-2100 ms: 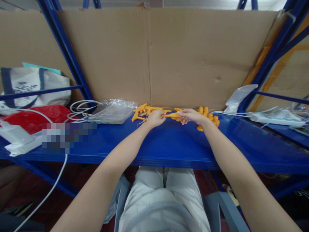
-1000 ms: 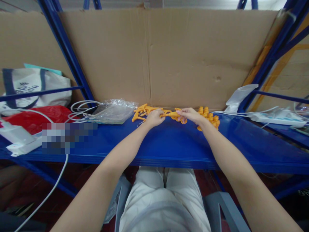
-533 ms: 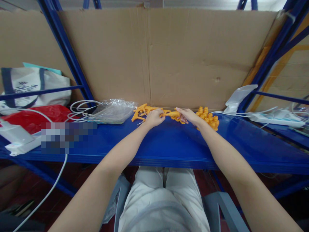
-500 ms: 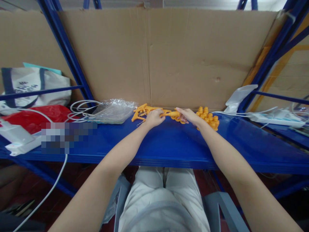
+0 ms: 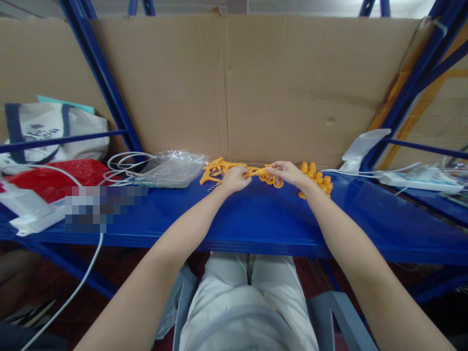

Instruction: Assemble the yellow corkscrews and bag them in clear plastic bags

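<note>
Between my hands, a yellow plastic corkscrew [image 5: 259, 172] lies roughly level just above the blue shelf [image 5: 261, 219]. My left hand [image 5: 237, 179] is closed on its left end, and the fingers of my right hand [image 5: 285, 171] pinch the thicker right end. Beside my left hand lies a heap of yellow corkscrew handles [image 5: 212, 171] with metal spirals showing. Several round yellow pieces [image 5: 272, 181] lie under and behind the right fingers. To the right of my right wrist stands a cluster of yellow plastic sleeves [image 5: 321, 181], partly hidden by the forearm.
A clear plastic bag [image 5: 171, 168] and looped white cable [image 5: 126, 161] lie to the left, near a red bag [image 5: 62, 178] and a white power strip [image 5: 32, 219]. Another power strip [image 5: 420, 180] is at the right. Cardboard [image 5: 285, 87] walls the back.
My right fingers have shifted their grip on the thick end of the corkscrew, which has tilted slightly. My left hand has hardly moved.
</note>
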`<move>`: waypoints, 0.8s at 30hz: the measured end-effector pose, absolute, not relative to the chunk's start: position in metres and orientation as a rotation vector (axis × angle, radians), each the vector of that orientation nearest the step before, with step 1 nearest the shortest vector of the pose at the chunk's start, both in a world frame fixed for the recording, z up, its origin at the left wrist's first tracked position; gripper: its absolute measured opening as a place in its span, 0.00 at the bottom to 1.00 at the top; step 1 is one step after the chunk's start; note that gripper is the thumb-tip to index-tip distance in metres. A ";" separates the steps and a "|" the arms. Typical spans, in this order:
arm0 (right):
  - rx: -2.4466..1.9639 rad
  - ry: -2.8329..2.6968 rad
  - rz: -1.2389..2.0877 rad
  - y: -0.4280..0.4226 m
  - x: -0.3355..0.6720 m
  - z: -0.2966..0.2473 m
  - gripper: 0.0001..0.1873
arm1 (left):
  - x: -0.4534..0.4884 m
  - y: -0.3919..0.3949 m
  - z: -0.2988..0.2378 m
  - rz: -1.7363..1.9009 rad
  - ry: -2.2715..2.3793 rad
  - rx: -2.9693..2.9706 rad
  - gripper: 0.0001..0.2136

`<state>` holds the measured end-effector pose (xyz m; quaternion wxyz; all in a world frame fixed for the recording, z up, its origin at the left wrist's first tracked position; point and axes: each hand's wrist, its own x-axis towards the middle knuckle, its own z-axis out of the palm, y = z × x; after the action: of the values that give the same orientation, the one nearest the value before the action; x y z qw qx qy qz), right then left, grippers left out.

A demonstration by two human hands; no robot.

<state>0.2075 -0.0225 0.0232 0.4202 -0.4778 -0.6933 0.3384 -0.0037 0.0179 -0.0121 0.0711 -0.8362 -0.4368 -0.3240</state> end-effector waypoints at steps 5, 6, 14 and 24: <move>-1.256 -1.693 0.816 -0.026 0.203 0.027 0.18 | -0.002 0.012 -0.010 -0.946 -1.314 -2.482 0.09; -1.265 -1.688 0.806 -0.028 0.202 0.028 0.19 | -0.002 0.010 -0.009 -0.925 -1.325 -2.467 0.09; -1.327 -1.653 0.767 -0.029 0.197 0.025 0.22 | 0.000 0.007 -0.008 -0.921 -1.340 -2.425 0.09; -1.502 -1.870 -0.220 -0.026 0.194 0.013 0.17 | 0.008 0.006 -0.008 -0.974 -1.328 -2.613 0.10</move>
<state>0.1941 -0.0259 0.0130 0.3582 -0.5822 -0.7249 -0.0851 0.0085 0.0061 -0.0084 0.0264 -0.8457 -0.4297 -0.3153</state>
